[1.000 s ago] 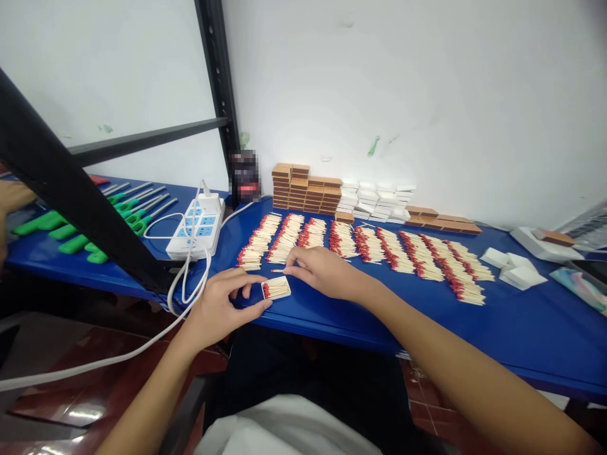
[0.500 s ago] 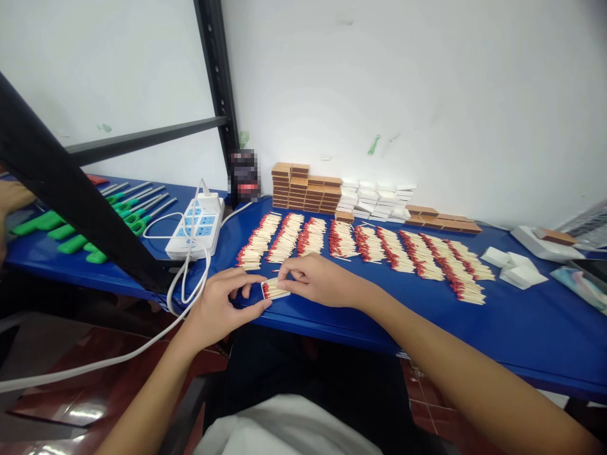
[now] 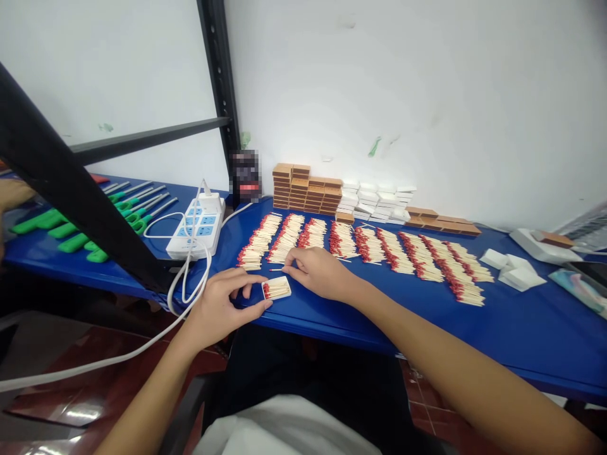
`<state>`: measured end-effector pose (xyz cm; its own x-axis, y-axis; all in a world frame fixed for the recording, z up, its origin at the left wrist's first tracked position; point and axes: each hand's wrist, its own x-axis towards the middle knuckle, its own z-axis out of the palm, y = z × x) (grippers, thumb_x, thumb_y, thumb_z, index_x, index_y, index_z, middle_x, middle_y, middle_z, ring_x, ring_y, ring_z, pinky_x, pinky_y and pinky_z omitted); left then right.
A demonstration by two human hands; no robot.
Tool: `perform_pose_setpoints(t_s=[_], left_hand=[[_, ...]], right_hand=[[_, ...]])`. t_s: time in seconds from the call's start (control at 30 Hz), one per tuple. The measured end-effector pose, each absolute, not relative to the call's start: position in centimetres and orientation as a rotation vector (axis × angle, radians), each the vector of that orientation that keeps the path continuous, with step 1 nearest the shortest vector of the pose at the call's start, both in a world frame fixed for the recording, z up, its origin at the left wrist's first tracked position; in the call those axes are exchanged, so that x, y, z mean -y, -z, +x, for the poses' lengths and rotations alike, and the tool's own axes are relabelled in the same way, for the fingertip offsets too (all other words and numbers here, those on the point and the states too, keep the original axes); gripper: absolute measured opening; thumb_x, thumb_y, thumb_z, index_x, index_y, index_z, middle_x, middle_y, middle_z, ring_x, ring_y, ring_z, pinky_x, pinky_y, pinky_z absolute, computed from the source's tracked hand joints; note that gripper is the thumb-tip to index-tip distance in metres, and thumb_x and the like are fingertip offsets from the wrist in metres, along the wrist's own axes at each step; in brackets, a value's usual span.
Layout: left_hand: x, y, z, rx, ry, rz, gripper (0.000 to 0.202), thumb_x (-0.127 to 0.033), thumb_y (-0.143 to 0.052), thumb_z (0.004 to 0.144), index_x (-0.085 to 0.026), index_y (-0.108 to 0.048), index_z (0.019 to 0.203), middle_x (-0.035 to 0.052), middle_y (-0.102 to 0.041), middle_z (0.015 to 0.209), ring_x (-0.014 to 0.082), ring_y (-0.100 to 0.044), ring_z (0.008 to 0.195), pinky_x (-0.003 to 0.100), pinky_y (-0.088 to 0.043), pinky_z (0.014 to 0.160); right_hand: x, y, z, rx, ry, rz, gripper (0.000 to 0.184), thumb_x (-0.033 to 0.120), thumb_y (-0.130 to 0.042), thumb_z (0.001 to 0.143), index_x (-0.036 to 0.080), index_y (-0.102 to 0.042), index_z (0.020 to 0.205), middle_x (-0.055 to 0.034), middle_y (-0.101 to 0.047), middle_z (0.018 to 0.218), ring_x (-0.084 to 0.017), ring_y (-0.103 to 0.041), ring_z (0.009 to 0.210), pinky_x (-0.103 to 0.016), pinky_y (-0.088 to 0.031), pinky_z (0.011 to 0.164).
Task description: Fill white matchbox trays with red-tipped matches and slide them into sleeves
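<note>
My left hand grips the left end of a small white matchbox tray between thumb and forefinger. The tray rests near the table's front edge, with red-headed matches lying in it side by side. Just behind the tray, my right hand has its thumb and forefinger pinched at the plain end of a single match, whose red head points left. Beyond both hands, rows of loose matches spread across the blue table.
Brown matchboxes and white trays are stacked along the wall. A few white trays lie at the right. On the left are a power strip with white cables, a black rack post, green-handled tools and another person's hand.
My right hand has moved back from the tray to the single match behind it, leaving the matches in the tray uncovered. My left hand keeps its hold on the tray.
</note>
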<state>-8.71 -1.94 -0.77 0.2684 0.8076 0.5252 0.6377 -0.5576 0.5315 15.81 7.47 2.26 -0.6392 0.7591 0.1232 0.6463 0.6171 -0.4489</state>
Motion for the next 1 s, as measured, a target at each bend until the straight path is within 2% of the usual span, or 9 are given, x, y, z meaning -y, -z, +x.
perform_pose_setpoints(t_s=[0.2,0.4,0.63,0.77,0.87,1.0], left_hand=[[1.94,0.64,-8.60,-1.358,-1.158,2.314,0.023,-0.032,-0.086,0.091,-0.024,-0.084,0.113,-0.0029,-0.061,0.074,0.0125,-0.052,0.066,0.025,-0.044,0.062],[1.90,0.74,-8.52,-1.361,-1.165,2.320,0.023,-0.032,-0.087,0.091,-0.024,-0.084,0.113,-0.0028,-0.062,0.075,0.0124,-0.053,0.067,0.025,-0.044,0.062],[1.84,0.75,-8.51,-1.363,-1.159,2.321,0.024,-0.034,-0.087,0.091,-0.024,-0.085,0.113,-0.0030,-0.062,0.075,0.0123,-0.053,0.066,0.025,-0.045,0.062],[1.87,0.77,-8.55,-1.374,-1.158,2.311,0.025,-0.035,-0.086,0.092,-0.023,-0.085,0.113,-0.0026,-0.062,0.074,0.0127,-0.053,0.066,0.026,-0.045,0.062],[1.86,0.80,-8.59,-1.373,-1.155,2.312,0.025,-0.035,-0.086,0.092,-0.024,-0.085,0.114,-0.0027,-0.062,0.074,0.0126,-0.053,0.067,0.026,-0.045,0.063],[1.86,0.82,-8.63,-1.367,-1.151,2.318,0.024,-0.033,-0.086,0.091,-0.024,-0.084,0.113,-0.0032,-0.061,0.074,0.0125,-0.053,0.066,0.026,-0.045,0.062]], right_hand=[[-7.44,-1.74,15.17,2.482,-0.475,-1.117,0.010,0.026,-0.069,0.106,0.019,-0.071,0.114,0.0037,-0.060,0.072,-0.015,-0.054,0.069,-0.027,-0.030,0.068],[-7.56,-1.72,15.11,2.497,-0.491,-1.134,0.008,0.025,-0.069,0.107,0.018,-0.073,0.105,0.0023,-0.062,0.073,-0.015,-0.056,0.071,-0.027,-0.032,0.071],[-7.51,-1.95,15.27,2.559,-0.484,-1.120,0.010,0.026,-0.066,0.109,0.017,-0.072,0.110,0.0012,-0.064,0.075,-0.015,-0.056,0.071,-0.027,-0.031,0.069],[-7.50,-2.34,15.24,2.599,-0.482,-1.166,0.012,0.029,-0.064,0.111,0.018,-0.070,0.112,-0.0026,-0.071,0.083,-0.018,-0.064,0.080,-0.027,-0.032,0.070],[-7.49,-2.43,15.30,2.637,-0.448,-1.189,0.015,0.031,-0.060,0.113,0.019,-0.068,0.112,-0.0075,-0.078,0.098,-0.021,-0.070,0.090,-0.029,-0.034,0.071],[-7.39,-2.52,15.58,2.720,-0.386,-1.210,0.019,0.033,-0.053,0.116,0.018,-0.066,0.116,-0.0116,-0.079,0.107,-0.024,-0.072,0.092,-0.031,-0.034,0.071]])
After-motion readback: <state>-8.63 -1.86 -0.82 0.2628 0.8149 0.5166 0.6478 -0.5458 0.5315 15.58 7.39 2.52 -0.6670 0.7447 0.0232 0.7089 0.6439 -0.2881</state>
